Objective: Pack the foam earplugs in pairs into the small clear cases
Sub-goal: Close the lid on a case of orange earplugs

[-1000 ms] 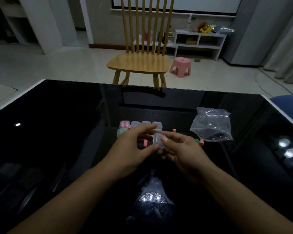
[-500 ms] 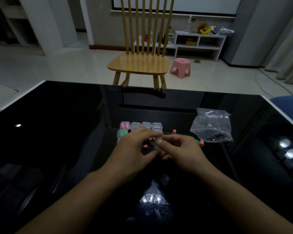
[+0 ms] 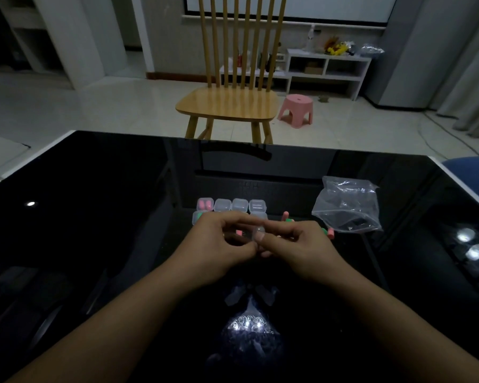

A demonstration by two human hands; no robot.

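Observation:
My left hand (image 3: pixel 219 244) and my right hand (image 3: pixel 296 244) meet over the black table, both pinching one small clear case (image 3: pixel 257 234) between fingertips. A pink earplug (image 3: pixel 239 233) shows between the fingers beside it. Behind the hands stand small clear cases in two rows (image 3: pixel 239 205); the far-left one (image 3: pixel 205 204) holds pink earplugs, and a near-row case (image 3: pixel 197 217) shows green. Loose pink and green earplugs (image 3: pixel 287 218) lie right of the rows, with more (image 3: pixel 329 233) by the bag. Whether the held case is open is hidden.
A crumpled clear plastic bag (image 3: pixel 346 205) lies on the glossy black table (image 3: pixel 94 217) to the right. A wooden chair (image 3: pixel 233 103) stands beyond the far edge, a pink stool (image 3: pixel 296 109) behind it. Lamp reflections shine on the table.
Both hands closed in tighter around the small clear case and shifted slightly away from me. The pink earplug is now mostly covered by the fingers.

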